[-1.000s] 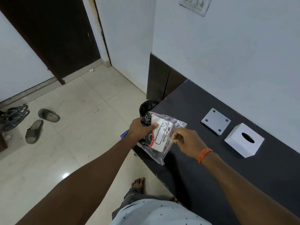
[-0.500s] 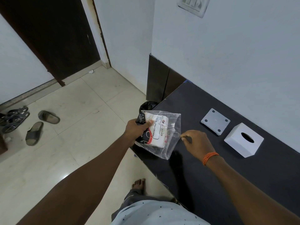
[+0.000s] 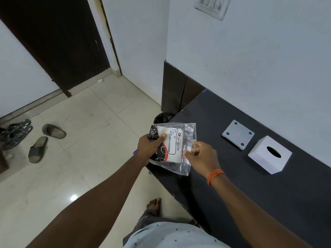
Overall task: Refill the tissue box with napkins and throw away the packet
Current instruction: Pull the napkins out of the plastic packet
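A clear plastic packet of white napkins (image 3: pixel 174 146) with a black and red print hangs over the near left corner of the dark table (image 3: pixel 250 190). My left hand (image 3: pixel 150 146) grips the packet's left end, thumb on top. My right hand (image 3: pixel 200 156) pinches the loose clear plastic at its right edge. The white tissue box (image 3: pixel 269 154), slot facing up, stands on the table to the right, near the wall. Its grey base plate (image 3: pixel 237 134) lies flat just left of the box.
A bin lined with a black bag (image 3: pixel 163 117) stands on the floor at the table's far left corner, just beyond the packet. Slippers and sandals (image 3: pixel 44 140) lie on the tiled floor at left. My bare foot (image 3: pixel 154 205) is beside the table's edge.
The packet has turned and its clear flap now points to the right. My right hand let go, drew back a little, then came in again and pinched the plastic edge.
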